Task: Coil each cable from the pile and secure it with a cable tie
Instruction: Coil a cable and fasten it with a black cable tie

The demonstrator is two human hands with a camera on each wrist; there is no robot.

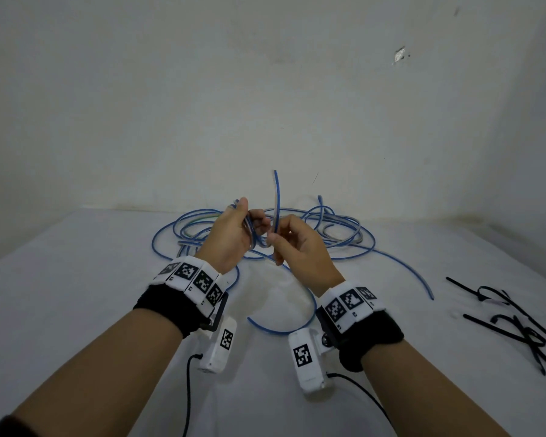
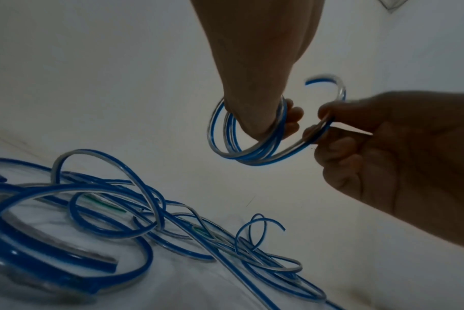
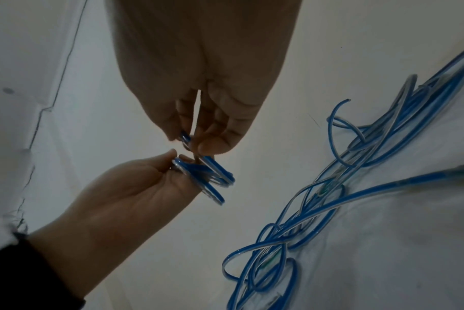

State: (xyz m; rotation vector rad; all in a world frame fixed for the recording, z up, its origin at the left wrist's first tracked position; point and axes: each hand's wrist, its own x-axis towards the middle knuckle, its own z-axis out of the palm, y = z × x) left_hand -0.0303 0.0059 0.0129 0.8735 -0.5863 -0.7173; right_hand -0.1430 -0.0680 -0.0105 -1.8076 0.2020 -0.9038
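My left hand (image 1: 234,234) is raised above the table and holds a small coil of blue-and-clear cable (image 2: 249,151) looped around its fingers. My right hand (image 1: 293,244) pinches the same cable's free end (image 1: 276,197) just beside the coil, and the tip sticks upward. In the right wrist view the coil (image 3: 209,178) sits between the two hands. A loose pile of blue cables (image 1: 328,228) lies on the white table behind and below the hands. Several black cable ties (image 1: 514,320) lie at the right.
The white table (image 1: 76,294) meets a pale wall (image 1: 265,89) at the back. One blue cable strand (image 1: 407,272) trails toward the ties, and another curves (image 1: 297,326) between my wrists.
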